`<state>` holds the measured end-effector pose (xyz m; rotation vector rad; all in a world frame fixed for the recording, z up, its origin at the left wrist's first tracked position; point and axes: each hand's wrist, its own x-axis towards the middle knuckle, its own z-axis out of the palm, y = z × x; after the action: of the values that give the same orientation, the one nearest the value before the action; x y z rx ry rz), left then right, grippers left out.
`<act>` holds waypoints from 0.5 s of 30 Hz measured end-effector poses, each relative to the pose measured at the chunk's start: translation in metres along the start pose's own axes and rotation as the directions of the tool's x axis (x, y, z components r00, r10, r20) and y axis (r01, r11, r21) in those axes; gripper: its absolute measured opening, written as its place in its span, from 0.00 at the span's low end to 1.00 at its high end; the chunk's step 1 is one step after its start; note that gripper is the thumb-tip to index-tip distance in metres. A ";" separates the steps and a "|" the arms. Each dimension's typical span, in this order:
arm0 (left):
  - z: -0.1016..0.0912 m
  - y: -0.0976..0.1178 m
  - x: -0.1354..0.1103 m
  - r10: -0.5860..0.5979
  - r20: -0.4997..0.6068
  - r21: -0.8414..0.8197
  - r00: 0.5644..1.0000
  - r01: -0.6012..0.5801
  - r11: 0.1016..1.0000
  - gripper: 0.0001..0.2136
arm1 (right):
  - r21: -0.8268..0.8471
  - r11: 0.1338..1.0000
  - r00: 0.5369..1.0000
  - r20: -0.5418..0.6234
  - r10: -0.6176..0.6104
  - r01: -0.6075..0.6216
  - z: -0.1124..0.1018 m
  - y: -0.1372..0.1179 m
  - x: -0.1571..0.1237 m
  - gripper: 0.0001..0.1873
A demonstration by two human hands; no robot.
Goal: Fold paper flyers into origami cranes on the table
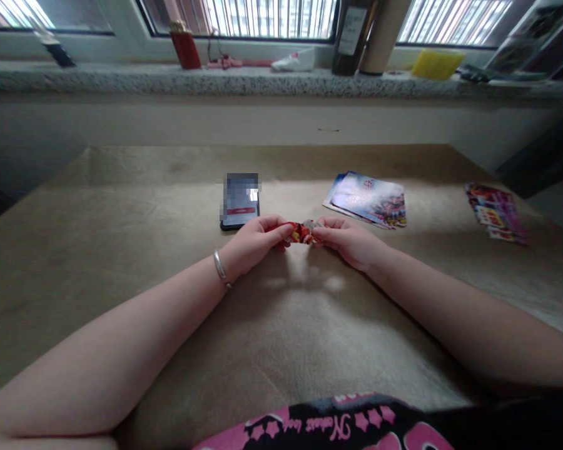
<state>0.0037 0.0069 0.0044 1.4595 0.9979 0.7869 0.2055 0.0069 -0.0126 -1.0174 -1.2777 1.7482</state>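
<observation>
My left hand (pixel 256 240) and my right hand (pixel 347 240) meet over the middle of the tan table (pixel 122 250). Both pinch a small crumpled red and silver foil piece (pixel 302 232), one hand at each end. The piece is held just above the tabletop. A silver bangle circles my left wrist. Most of the foil piece is hidden by my fingertips.
A phone (pixel 241 200) lies face up just beyond my left hand. A stack of glossy cards (pixel 368 199) lies beyond my right hand, and a colourful packet (pixel 496 211) sits at the far right. The stone windowsill (pixel 263 80) holds a red container, bottles and a yellow item.
</observation>
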 end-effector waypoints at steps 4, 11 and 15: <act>0.000 0.000 0.000 0.021 -0.005 0.031 1.000 -0.021 0.999 0.16 | -0.036 0.999 1.000 -0.023 0.005 -0.006 0.000 0.000 0.001 0.15; 0.000 0.002 0.000 0.008 0.022 0.105 1.000 -0.010 0.994 0.18 | -0.137 0.991 0.998 -0.061 -0.015 0.006 0.005 -0.001 -0.001 0.14; 0.001 0.005 -0.002 -0.007 0.010 0.180 1.000 0.006 0.984 0.18 | -0.171 0.985 0.996 -0.085 -0.010 -0.004 0.008 -0.001 -0.004 0.15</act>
<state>0.0046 0.0047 0.0098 1.6119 1.0879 0.6979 0.1998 0.0008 -0.0090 -1.1739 -1.3914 1.5955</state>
